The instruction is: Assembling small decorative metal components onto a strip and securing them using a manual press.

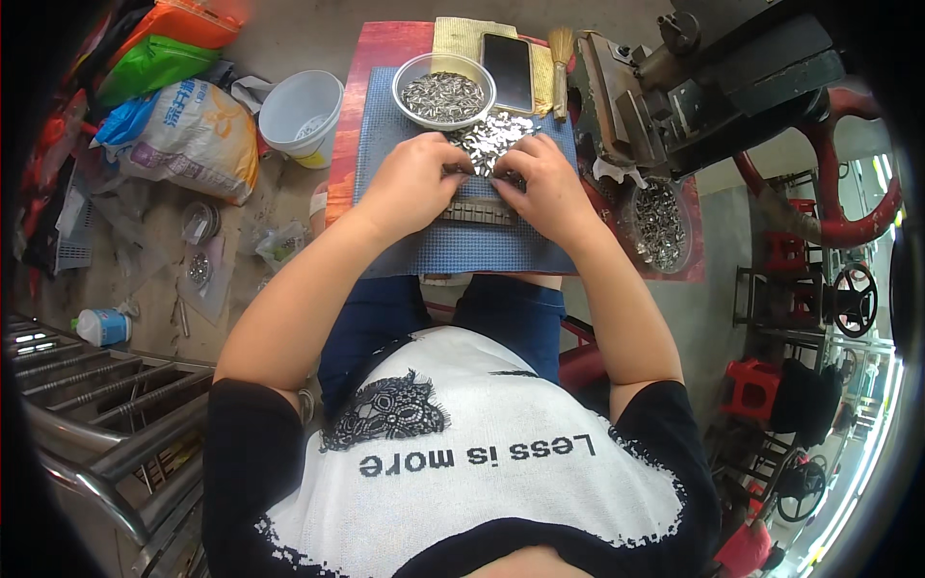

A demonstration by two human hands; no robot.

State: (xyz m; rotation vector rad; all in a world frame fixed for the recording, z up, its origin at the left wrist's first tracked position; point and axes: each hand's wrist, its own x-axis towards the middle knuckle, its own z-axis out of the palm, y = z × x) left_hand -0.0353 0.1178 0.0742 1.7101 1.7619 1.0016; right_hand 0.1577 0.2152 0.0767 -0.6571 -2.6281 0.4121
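My left hand point(412, 183) is closed in a pinch at the left edge of a pile of small shiny metal pieces point(491, 140). Opposite it, my right hand point(546, 188) has its fingers curled together at the pile's right edge. Whatever lies between the fingertips of either hand is too small to make out. Just below both hands lies a slotted metal strip point(477, 212) on a blue textured mat point(462, 252). Behind the left hand stands a clear round bowl point(398, 93) holding many slim metal pieces.
A phone point(508, 72) lies on a yellow cloth point(460, 36) beside a brush point(561, 67). At right stand a dark metal machine point(713, 87) with a red handwheel point(867, 217) and a tub of metal parts point(661, 223). A white bucket point(301, 106) is at left.
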